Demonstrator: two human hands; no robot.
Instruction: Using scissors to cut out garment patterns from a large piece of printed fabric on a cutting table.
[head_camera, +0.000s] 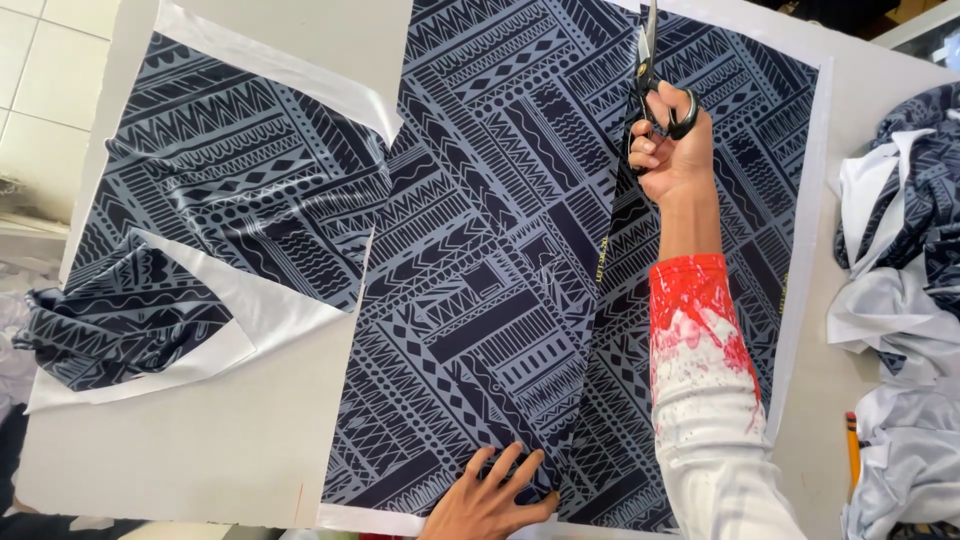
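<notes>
Far left piece: A cut piece of the same patterned fabric (215, 200) lay crumpled on the desk (230, 440), its white underside folded up at one corner, well apart from your hands.

Main cloth: The dark blue and grey patterned cloth (480, 260) lay spread flat across the middle of the desk, white border showing along its right and bottom edges. A cut line ran from the bottom edge up toward the far end.

Your left hand: Your left hand (492, 500) lay flat at the near edge of the cloth, fingers (505, 462) spread and pressing down just beside the cut, gripping nothing.

Handling: The cloth looked thin, light and soft, likely a little slippery, so it would shift or pucker if left loose. Pinning it flat close to the cut, as you did, seemed the best hold.

Your right hand: Your right hand (672, 150) was closed around the handles of the scissors (652, 75), arm stretched out in a white sleeve splashed with red. The blades pointed away from you near the far edge; whether they were apart or together I cannot tell.

Right side: A yellow pencil (853, 450) lay on the desk near a heap of white and patterned fabric offcuts (900, 260).
</notes>
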